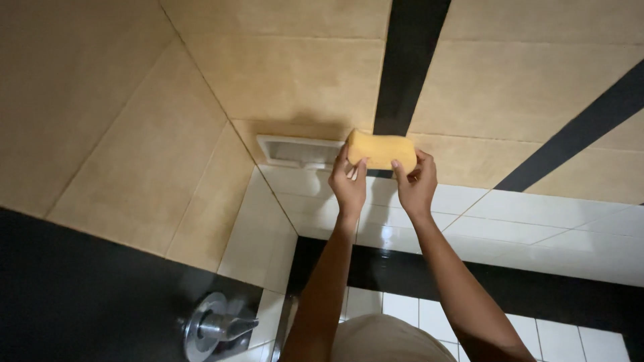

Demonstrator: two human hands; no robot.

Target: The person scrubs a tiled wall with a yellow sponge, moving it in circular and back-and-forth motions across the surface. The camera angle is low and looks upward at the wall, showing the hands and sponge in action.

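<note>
The recessed white niche [295, 151] sits just left of the hands; bare tiled wall [510, 80] elsewhere.

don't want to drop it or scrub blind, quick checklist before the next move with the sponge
1. Both hands on the sponge: ok. The left hand and the right hand each pinch an end of the yellow sponge.
2. Grip firm: cannot tell, only fingertips show on it.
3. Sponge against the wall: cannot tell, it is level in front of the tan tiles and the black stripe.
4. Recessed white soap niche free of the sponge: ok, it sits just to the left, apart.
5. Metal tap out of the arms' way: ok, low and to the left.
6. Sponge wet or soapy: cannot tell.
</note>
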